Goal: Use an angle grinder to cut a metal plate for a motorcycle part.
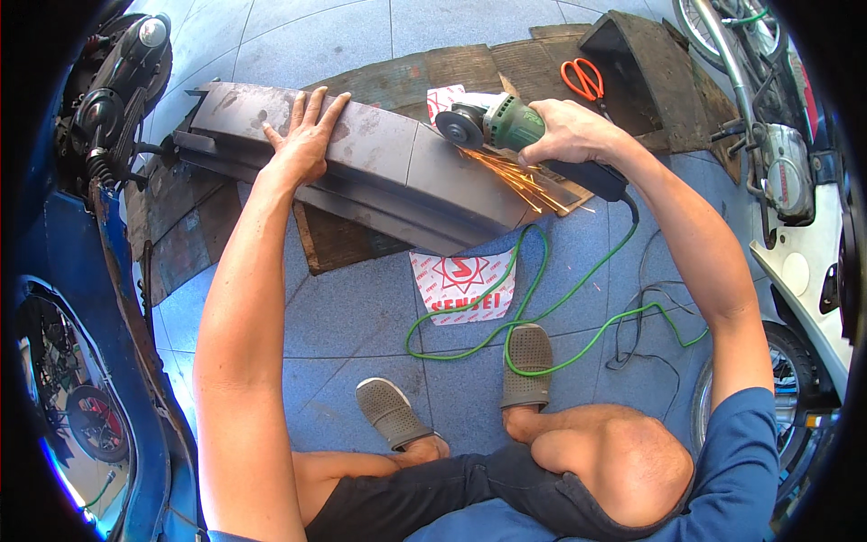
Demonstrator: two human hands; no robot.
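Observation:
A long grey folded sheet-metal piece (370,140) lies slantwise across flat boards in front of me. My left hand (305,137) rests on its upper face, palm down with fingers spread. In my right hand (571,132) is a green angle grinder (513,123), gripped round its body. The grinder's dark disc (461,129) meets the metal towards its right end, and orange sparks (519,176) fly off down and to the right. A thin dark line crosses the metal left of the disc.
Orange-handled scissors (583,79) lie on the wooden boards (433,68) beyond the grinder. A green cord (591,271) loops over the blue tiles near my sandals (528,361). A red-and-white printed sheet (465,285) lies below the metal. Motorbike parts stand left and right.

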